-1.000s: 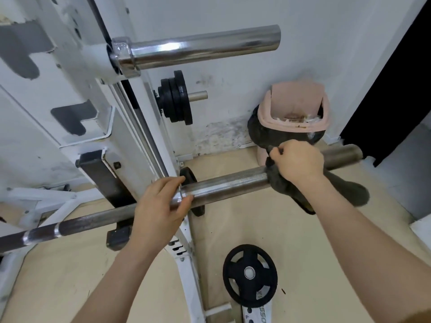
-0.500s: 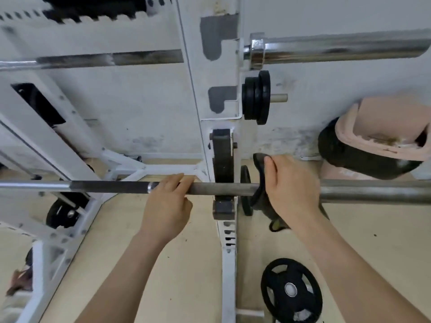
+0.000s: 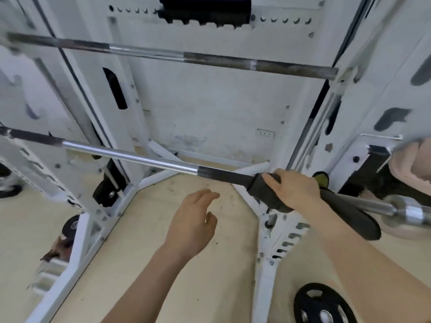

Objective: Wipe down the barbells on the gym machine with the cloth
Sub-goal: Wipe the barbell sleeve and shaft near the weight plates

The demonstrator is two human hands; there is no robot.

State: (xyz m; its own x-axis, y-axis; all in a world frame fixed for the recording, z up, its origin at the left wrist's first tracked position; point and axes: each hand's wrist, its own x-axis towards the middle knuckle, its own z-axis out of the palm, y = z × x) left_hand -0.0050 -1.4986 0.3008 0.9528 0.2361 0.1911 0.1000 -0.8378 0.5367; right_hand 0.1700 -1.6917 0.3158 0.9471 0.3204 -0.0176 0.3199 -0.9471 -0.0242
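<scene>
A lower barbell (image 3: 130, 156) runs across the white rack from the left edge down to the right, shiny in the middle and dark near my hands. My right hand (image 3: 294, 188) grips a dark cloth (image 3: 265, 191) wrapped round this bar, and a long tail of the cloth hangs to the right. My left hand (image 3: 194, 220) hovers below the bar, fingers relaxed, touching nothing. A second, upper barbell (image 3: 210, 59) crosses the rack higher up.
White rack uprights and floor braces (image 3: 265, 257) stand on both sides of my arms. A black weight plate (image 3: 323, 305) lies on the beige floor at the bottom right. A pink bin (image 3: 410, 166) sits at the right edge, and another plate (image 3: 72, 226) lies at the left.
My left hand has let go of the lower bar and dropped below it. My right hand has slid the cloth leftward along the bar, past the rack upright. The view has swung left.
</scene>
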